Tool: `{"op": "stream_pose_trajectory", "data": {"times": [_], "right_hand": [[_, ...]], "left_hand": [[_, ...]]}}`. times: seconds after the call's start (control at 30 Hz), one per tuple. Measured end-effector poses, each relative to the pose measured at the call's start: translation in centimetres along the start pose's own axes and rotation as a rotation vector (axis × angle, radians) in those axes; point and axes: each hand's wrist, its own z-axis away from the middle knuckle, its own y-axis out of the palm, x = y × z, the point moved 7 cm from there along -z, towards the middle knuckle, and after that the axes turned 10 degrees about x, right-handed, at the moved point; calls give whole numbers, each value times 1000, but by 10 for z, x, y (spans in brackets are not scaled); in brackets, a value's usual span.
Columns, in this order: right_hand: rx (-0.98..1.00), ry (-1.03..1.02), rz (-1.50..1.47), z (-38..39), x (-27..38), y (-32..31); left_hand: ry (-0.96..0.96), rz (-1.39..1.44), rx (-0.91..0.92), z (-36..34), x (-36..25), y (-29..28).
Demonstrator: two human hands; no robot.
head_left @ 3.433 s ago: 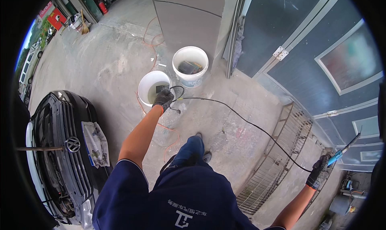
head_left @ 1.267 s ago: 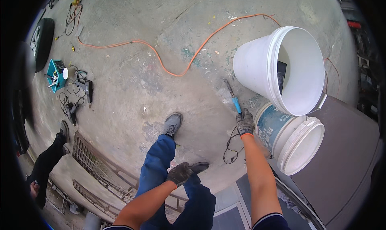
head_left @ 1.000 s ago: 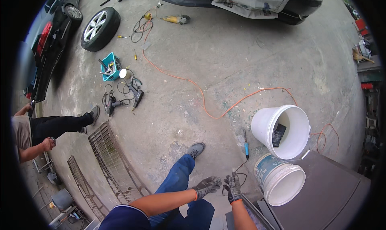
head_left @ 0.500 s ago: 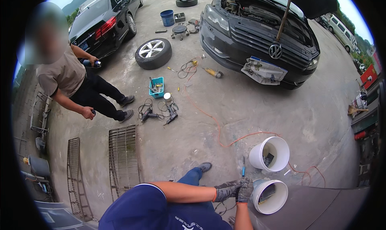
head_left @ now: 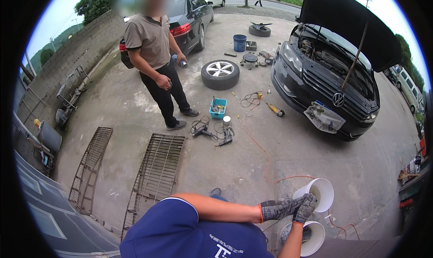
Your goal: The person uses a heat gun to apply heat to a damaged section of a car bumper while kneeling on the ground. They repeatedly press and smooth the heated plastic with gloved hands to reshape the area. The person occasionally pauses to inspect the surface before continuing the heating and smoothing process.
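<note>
My left hand (head_left: 280, 208) and my right hand (head_left: 306, 207) wear grey knit gloves with orange cuffs. They are pressed together with fingers closed; whatever they grip, if anything, is hidden between them. Below and beside them stand two white buckets. The far bucket (head_left: 325, 195) is partly covered by my right hand. The near bucket (head_left: 318, 241) sits beside my right forearm, with something dark inside that I cannot make out.
A person (head_left: 155, 46) stands at the left holding a dark can (head_left: 182, 64). An orange cord (head_left: 259, 143) crosses the ground. A black car (head_left: 327, 84) has its hood up. Nearby lie a wheel (head_left: 220, 81), a teal tool basket (head_left: 218, 115) and metal grates (head_left: 153, 167).
My view has tilted up and swung left. My joined hands have shifted from the near bucket's left side to in front of the two buckets, still closed together.
</note>
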Motion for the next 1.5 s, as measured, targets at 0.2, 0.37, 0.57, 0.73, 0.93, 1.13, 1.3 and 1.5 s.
{"op": "stream_pose_trajectory", "data": {"times": [0.2,0.37,0.57,0.73,0.93,1.13,1.3,1.5], "right_hand": [[-82,-30,176,-14,19,51],[72,-66,376,-34,56,110],[419,53,-337,11,101,229],[603,498,-950,46,47,309],[663,562,-943,56,64,326],[628,561,-947,54,48,308],[696,632,-887,74,91,309],[761,632,-1128,111,104,279]], "left_hand": [[-81,-1067,-468,44,-37,43],[-19,-1076,-570,67,-90,89],[217,-1293,-793,115,-189,71],[258,-1153,-950,126,-225,43],[352,-1500,-1029,140,-255,21],[143,-1929,-1045,125,-254,28],[263,-2120,-926,139,-264,9],[171,-1328,-1038,183,-311,53]]}}
